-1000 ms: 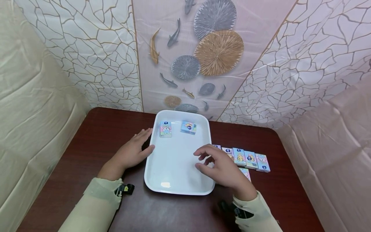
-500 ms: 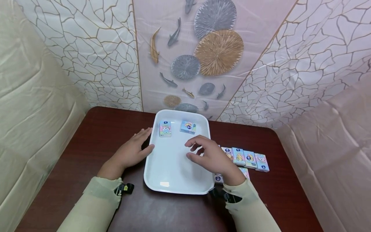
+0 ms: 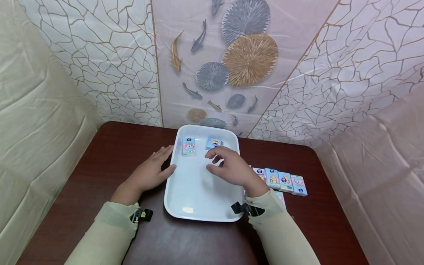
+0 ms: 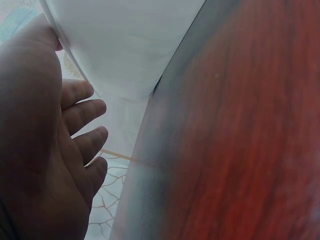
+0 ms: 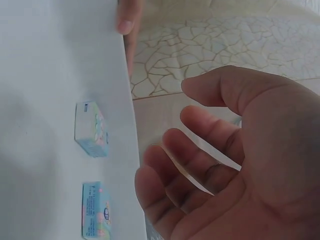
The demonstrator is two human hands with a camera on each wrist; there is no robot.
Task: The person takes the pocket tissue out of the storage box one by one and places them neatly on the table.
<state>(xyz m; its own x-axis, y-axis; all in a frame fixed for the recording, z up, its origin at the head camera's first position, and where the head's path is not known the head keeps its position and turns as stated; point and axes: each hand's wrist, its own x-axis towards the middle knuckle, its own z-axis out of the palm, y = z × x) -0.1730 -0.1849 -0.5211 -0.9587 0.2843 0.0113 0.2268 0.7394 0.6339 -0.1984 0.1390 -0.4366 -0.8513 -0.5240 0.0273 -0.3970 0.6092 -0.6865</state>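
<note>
A white tray [image 3: 198, 195] lies on the dark wooden table. Toward its far end sit two small boxes with pastel cartoon prints: a pink-and-blue box [image 3: 188, 148] on the left and a blue box [image 3: 211, 142] on the right, partly covered by my right hand. That right hand [image 3: 233, 167] hovers over the tray, fingers loosely bent and thumb apart; the right wrist view shows nothing in its grasp. My left hand [image 3: 149, 175] rests against the tray's left rim with its fingers extended. In the left wrist view the left fingers [image 4: 85, 115] lie beside the tray wall.
Right of the tray, several similar small boxes [image 3: 285, 182] stand in a row on the table, with more partly hidden behind my right forearm. A patterned cloth [image 3: 212, 77] hangs behind the table, and beige fabric [image 3: 43, 121] encloses the sides.
My right hand has moved left and away from me, from the tray's right edge to over its middle, near the blue box. My left hand has stayed at the left rim.
</note>
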